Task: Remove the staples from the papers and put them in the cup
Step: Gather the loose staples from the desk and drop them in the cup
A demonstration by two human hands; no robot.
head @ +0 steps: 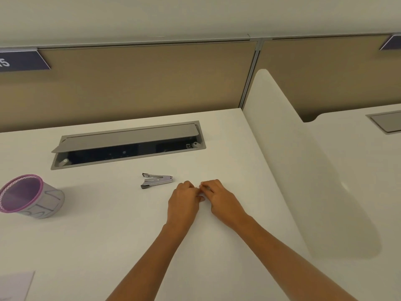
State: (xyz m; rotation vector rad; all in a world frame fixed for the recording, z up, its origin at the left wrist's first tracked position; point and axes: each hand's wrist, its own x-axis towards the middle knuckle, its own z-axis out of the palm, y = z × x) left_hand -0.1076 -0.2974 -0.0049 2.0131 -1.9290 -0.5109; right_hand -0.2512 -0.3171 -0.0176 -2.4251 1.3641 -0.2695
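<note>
White desk (108,235): one cup (32,197), one staple remover (156,180), two hands.

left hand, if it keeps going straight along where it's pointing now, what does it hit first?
The left hand points up and slightly right, fingertips against the right hand, so it likely meets that first. Past it is bare desk; the staple remover lies off-line to the left.

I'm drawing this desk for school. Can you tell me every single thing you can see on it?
mesh cup: one, purple rim, grey wrap, desk's left side
staple remover: one, silver and black, desk middle, beside the hands
cable hatch: one, grey, lid open, desk back
paper: one sheet corner, white, lower left edge
divider: one, white, right of desk
left hand: one, fingertips pinched against the other hand
right hand: one, pinching something tiny, too small to identify
</note>
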